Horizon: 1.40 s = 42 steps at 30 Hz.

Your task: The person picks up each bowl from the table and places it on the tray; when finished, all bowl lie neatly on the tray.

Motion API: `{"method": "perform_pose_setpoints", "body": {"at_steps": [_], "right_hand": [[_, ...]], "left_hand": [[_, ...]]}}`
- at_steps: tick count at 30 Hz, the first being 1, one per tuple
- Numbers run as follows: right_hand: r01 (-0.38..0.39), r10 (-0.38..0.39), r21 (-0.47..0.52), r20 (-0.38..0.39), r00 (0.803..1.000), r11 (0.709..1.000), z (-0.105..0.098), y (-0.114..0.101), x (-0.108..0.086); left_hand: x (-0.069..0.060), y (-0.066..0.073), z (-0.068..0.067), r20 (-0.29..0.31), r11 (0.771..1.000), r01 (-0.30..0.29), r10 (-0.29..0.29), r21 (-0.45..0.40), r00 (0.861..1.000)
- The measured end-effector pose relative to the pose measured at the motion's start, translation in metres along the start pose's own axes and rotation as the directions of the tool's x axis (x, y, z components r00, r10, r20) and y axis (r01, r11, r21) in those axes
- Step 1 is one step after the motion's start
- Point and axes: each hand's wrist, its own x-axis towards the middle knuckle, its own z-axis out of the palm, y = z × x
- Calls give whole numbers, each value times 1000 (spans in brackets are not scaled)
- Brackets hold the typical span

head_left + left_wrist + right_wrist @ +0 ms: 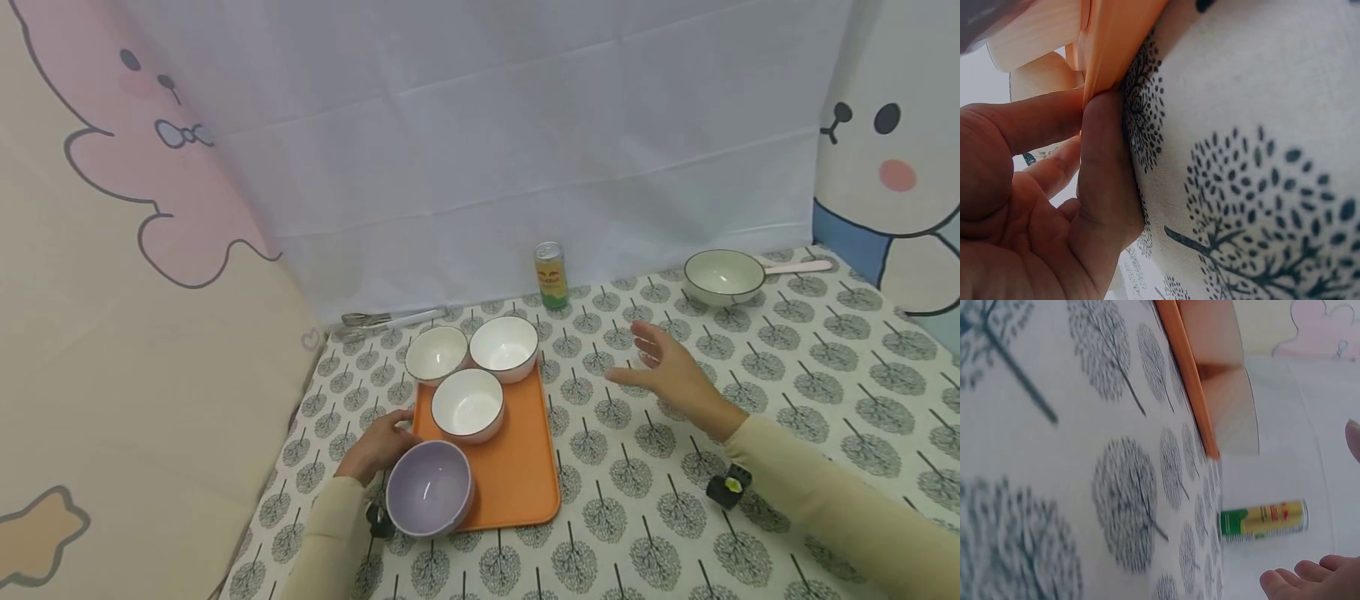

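Note:
An orange tray lies on the table with three white bowls toward its far end, among them a front one. On its near left corner stands a purple bowl. My left hand is at the tray's left side. In the left wrist view its fingers pinch the tray's edge close to the cloth. To the right of the tray, my right hand hovers above the table with fingers spread and holds nothing. Part of that hand shows in the right wrist view.
A yellow-green drink can stands at the back by the white curtain. A pale pan with a pink handle sits at the back right. A whisk and another white-handled utensil lie behind the bowls. Tree-patterned cloth covers the table.

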Motion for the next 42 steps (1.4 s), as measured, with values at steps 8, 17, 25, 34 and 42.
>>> {"method": "perform_pose_setpoints", "body": {"at_steps": [8,17,25,34,42], "right_hand": [[-45,40,-35,-123,992,998,-42,8,3],[-69,51,-71,-223,973,995,-77,24,9],[-105,66,-100,-331,941,989,-103,48,18],[-143,98,-89,-389,916,986,-125,67,35],[-184,138,-88,-384,913,979,-129,69,51]], "left_hand": [[1,-2,2,2,1000,17,-17,10,1000],[0,-2,1,0,1000,10,-10,-3,1000],[-1,-3,1,9,1000,5,-4,-8,1000],[1,0,1,17,1000,13,-13,-6,1000],[0,0,-1,3,1000,0,-1,12,1000]]}}
